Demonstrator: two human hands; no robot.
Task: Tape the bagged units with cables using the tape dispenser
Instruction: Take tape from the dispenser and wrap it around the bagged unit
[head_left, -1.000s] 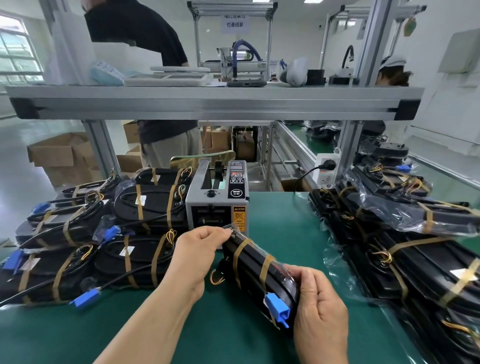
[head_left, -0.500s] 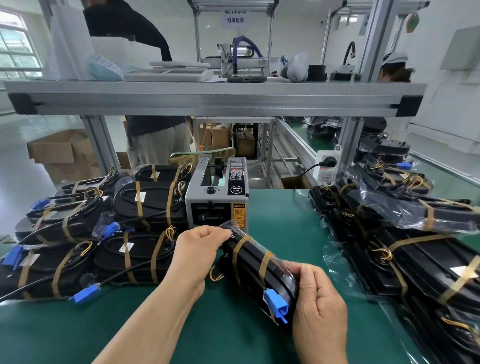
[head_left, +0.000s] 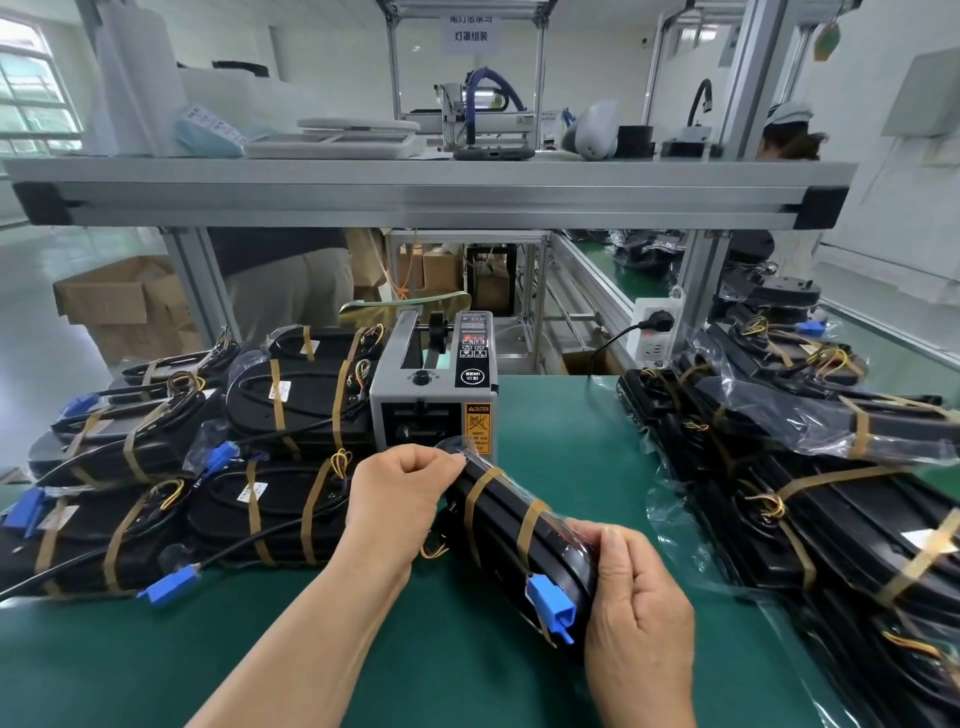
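At five o'clock, closest in, the right hand (head_left: 639, 618) curls its fingers round the near end of a long black unit in a clear plastic bag (head_left: 493, 530), just beside the blue plastic connector (head_left: 550, 610) taped there. The unit is held on edge over the green bench mat (head_left: 156, 654), pointing towards twelve o'clock, with two tan tape bands round it. The left hand (head_left: 400, 499) pinches the bag at the far end, so the hands are apart, one at each end. Just beyond stands the grey box-shaped tape dispenser (head_left: 434, 400). Taped black units (head_left: 291, 400) are stacked at nine o'clock, and bagged black units (head_left: 831, 499) are piled at three o'clock. Farther off, an aluminium shelf (head_left: 431, 192) spans the bench.
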